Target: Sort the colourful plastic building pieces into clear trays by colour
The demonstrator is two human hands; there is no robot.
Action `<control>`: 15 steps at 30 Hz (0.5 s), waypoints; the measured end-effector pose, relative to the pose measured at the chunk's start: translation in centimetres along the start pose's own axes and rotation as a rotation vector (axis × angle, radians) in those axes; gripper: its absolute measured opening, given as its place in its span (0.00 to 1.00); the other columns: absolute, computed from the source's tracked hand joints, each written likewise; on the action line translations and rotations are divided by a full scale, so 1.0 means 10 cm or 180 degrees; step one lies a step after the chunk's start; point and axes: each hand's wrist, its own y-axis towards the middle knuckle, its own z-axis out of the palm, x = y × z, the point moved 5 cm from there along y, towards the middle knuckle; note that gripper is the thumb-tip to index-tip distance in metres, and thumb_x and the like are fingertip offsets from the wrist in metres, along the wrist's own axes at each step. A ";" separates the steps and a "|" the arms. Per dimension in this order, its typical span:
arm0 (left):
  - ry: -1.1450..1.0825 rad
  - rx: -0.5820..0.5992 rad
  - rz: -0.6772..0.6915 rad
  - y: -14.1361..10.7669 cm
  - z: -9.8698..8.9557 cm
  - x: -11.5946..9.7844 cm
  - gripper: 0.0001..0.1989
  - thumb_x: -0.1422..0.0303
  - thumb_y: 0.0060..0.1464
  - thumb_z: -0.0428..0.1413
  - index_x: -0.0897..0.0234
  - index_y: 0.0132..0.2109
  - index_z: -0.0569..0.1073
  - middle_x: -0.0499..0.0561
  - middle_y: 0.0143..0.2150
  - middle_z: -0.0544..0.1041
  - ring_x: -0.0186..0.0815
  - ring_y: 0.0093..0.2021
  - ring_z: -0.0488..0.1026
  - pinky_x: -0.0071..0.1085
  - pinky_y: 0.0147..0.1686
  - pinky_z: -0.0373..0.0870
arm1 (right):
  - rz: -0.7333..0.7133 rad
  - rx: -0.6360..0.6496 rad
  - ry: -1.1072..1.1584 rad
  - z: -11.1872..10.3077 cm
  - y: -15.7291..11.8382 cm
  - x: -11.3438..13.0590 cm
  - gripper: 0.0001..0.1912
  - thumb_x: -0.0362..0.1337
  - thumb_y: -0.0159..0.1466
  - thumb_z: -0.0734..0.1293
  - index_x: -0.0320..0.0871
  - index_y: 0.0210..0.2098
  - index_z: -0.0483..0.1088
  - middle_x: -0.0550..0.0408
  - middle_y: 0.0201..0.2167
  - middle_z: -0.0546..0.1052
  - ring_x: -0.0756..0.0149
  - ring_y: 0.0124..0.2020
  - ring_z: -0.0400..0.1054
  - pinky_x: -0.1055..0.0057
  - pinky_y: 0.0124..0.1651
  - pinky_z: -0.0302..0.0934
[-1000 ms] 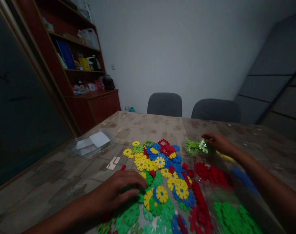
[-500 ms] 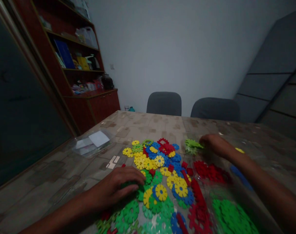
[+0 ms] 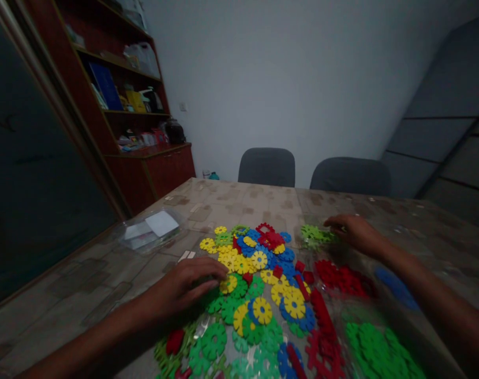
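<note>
My left hand (image 3: 194, 279) hovers at the left side of a loose pile of plastic notched building discs, fingers stretched and thumb apart. Close to its fingertips lie a yellow disc (image 3: 228, 284) and green discs (image 3: 239, 287). Over on the right, my right hand (image 3: 350, 231) is above a small group of light green toothed pieces (image 3: 313, 235), its fingers apart and nothing visible in them. Its palm side is partly hidden. In the middle of the pile are blue discs (image 3: 286, 268) and yellow discs (image 3: 293, 303).
Sorted red pieces (image 3: 344, 279), green discs (image 3: 376, 350) and blue discs (image 3: 395, 287) lie at the right, under or beside my right arm. A clear plastic package (image 3: 148, 231) with white paper rests at the left. Two grey chairs (image 3: 266, 167) stand behind the table (image 3: 208, 202).
My left hand has drawn back slightly up and left, uncovering a yellow disc and a red piece. My right hand's fingers have spread, and the light green piece near them now lies with its group.
</note>
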 end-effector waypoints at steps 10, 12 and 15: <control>0.0121 0.0640 -0.0582 -0.17 -0.19 0.27 0.22 0.69 0.60 0.61 0.54 0.60 0.72 0.55 0.58 0.76 0.46 0.53 0.75 0.42 0.53 0.71 | -0.0688 0.0186 0.0950 0.01 -0.96 1.49 0.13 0.31 0.67 0.63 0.50 0.45 0.77 0.55 0.39 0.83 0.62 0.36 0.77 0.69 0.37 0.68; 0.0100 0.0886 -0.0741 -0.18 -0.14 0.20 0.24 0.68 0.57 0.63 0.54 0.60 0.72 0.55 0.60 0.74 0.48 0.55 0.73 0.43 0.55 0.70 | -0.0906 0.0718 0.0766 0.32 -1.25 1.81 0.11 0.29 0.61 0.69 0.49 0.40 0.75 0.56 0.36 0.81 0.63 0.32 0.76 0.72 0.30 0.64; 0.0138 0.1034 -0.0772 -0.17 -0.04 0.09 0.26 0.67 0.57 0.65 0.53 0.61 0.70 0.55 0.65 0.70 0.51 0.62 0.68 0.45 0.60 0.65 | -0.1180 0.0650 0.0124 0.67 -1.48 2.06 0.17 0.30 0.59 0.72 0.49 0.47 0.74 0.55 0.37 0.81 0.59 0.34 0.76 0.71 0.30 0.64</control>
